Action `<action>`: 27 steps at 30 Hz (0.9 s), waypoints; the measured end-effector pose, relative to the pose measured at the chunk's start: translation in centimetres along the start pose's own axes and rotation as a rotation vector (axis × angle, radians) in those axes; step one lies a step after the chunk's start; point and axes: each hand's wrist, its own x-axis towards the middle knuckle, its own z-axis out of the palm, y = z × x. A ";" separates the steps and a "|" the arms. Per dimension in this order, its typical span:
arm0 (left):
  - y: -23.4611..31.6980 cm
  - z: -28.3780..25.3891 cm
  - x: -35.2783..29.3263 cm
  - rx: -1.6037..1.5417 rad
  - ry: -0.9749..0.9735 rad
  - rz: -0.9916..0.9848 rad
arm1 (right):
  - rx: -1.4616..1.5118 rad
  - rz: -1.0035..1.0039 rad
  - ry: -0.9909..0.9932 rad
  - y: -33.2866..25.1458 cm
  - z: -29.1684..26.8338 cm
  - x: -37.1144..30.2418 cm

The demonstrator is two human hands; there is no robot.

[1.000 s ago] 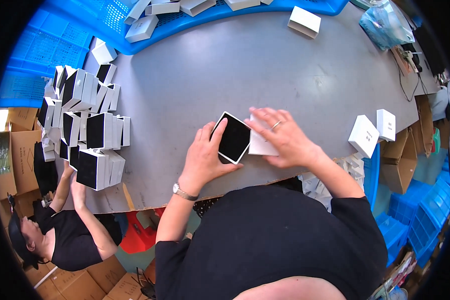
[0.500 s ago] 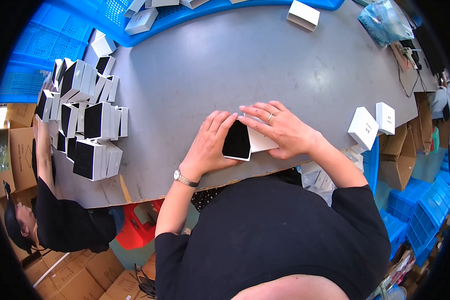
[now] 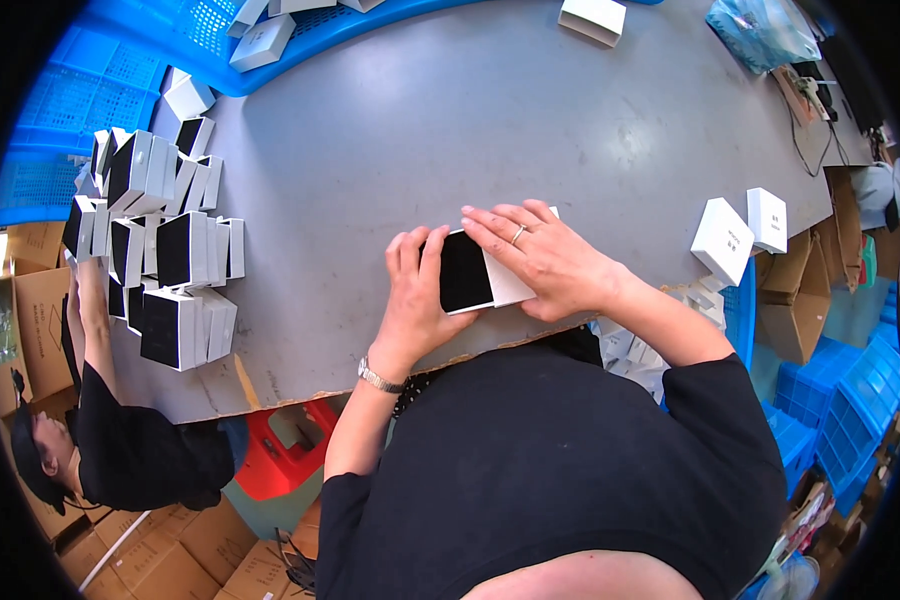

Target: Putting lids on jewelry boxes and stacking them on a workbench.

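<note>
At the table's near edge, my left hand grips the left side of a small white box with a black face. Its thumb lies along the near edge and the fingers reach over the far edge. Against the box's right side is a plain white box piece, pressed by my right hand. The right fingers stretch across it and meet the black face's far corner, while the thumb stays at its near side. Much of the white piece is hidden under my right palm, so I cannot tell whether the two parts are joined.
Rows of black-faced white boxes stand at the left, where another person reaches in. A blue crate holds white boxes at the back. White boxes sit at the right edge; a lone one lies far off.
My right hand and the white piece have shifted slightly left, and the fingers now reach further over the black face. The black-faced box has turned a little. The whole view has shifted slightly.
</note>
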 end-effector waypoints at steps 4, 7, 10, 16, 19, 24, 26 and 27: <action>0.3 0.0 0.3 0.033 -0.039 -0.002 | -0.048 -0.056 -0.071 -0.2 -0.1 0.7; 0.3 0.1 0.2 -0.032 -0.010 0.004 | -0.050 -0.055 -0.071 -0.3 -0.1 1.1; 0.4 0.1 0.1 -0.012 -0.007 -0.020 | -0.004 -0.069 -0.053 -0.6 -1.6 0.7; 1.7 0.6 0.6 -0.013 -0.024 -0.009 | 0.110 0.240 0.347 2.3 0.8 -1.2; 0.7 -0.1 1.2 -0.174 -0.005 0.024 | 0.107 0.387 0.366 -0.1 3.3 -0.4; -2.3 0.6 -0.8 -0.431 0.073 -0.122 | 0.702 0.224 0.344 3.7 0.6 -1.8; -1.0 0.9 0.7 -0.498 0.068 -0.094 | 1.011 0.301 0.488 3.6 2.1 -1.5; 0.1 1.4 1.6 -0.564 0.058 -0.066 | 1.323 0.386 0.634 3.3 3.2 -1.1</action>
